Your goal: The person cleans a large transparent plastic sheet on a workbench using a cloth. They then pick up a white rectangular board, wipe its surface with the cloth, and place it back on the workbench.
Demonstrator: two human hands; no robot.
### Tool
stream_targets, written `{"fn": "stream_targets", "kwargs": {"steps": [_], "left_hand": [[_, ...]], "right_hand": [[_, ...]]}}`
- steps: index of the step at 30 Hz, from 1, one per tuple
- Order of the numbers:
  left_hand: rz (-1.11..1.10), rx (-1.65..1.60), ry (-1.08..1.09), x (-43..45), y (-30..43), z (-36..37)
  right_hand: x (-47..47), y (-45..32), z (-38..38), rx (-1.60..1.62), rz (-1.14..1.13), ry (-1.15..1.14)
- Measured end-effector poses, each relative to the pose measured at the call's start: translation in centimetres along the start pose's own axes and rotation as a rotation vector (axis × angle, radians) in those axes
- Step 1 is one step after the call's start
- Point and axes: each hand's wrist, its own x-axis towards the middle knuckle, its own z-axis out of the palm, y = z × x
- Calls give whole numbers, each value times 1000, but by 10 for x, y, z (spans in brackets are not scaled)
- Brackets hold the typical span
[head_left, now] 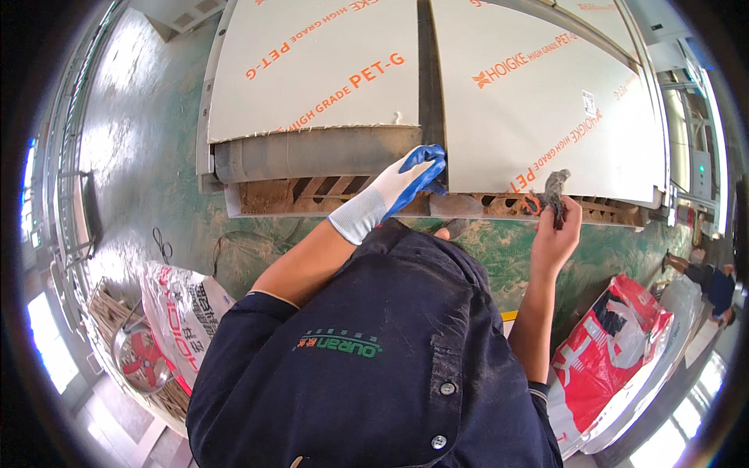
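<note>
My left hand (418,172) wears a white glove with a blue coated palm. Its fingers curl beside the left edge of the right-hand white panel (544,117), at the dark gap between two panels. Whether they grip anything is hidden. My right hand (559,234) is bare and pinches a dusty, dark grey rag-like clump (556,190) over that panel's near edge. Orange strands (531,203) show beside the clump. The left-hand white panel (316,70) has a ragged near edge and lies behind a grey roller (316,153). Orange print covers both panels' faces.
A dusty slotted ledge (275,199) runs below the panels. On the green floor (169,117) lies a dark wire loop (162,245). Printed sacks stand at left (181,316) and right (608,351), with a round fan (140,360) at left. Another person (717,286) is far right.
</note>
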Motion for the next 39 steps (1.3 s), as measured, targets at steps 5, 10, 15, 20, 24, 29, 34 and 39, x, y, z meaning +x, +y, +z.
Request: {"fn": "stream_targets", "kwargs": {"steps": [5, 10, 15, 20, 24, 29, 34, 39], "left_hand": [[-28, 93, 51, 2, 3, 5], [45, 95, 150, 7, -10, 1], [97, 172, 276, 6, -24, 1], [140, 193, 477, 7, -17, 27], [279, 277, 788, 10, -39, 42], [396, 186, 853, 10, -64, 37], [481, 24, 876, 13, -88, 64], [529, -267, 743, 26, -105, 85]], "right_hand": [[-13, -9, 31, -256, -99, -279], [-17, -29, 23, 159, -199, -803], [67, 24, -63, 509, 235, -369], [157, 129, -161, 950, 361, 76], [213, 194, -218, 1026, 663, 356], [254, 343, -276, 1180, 617, 319], [271, 293, -290, 966, 842, 380], [274, 302, -287, 408, 966, 166]]}}
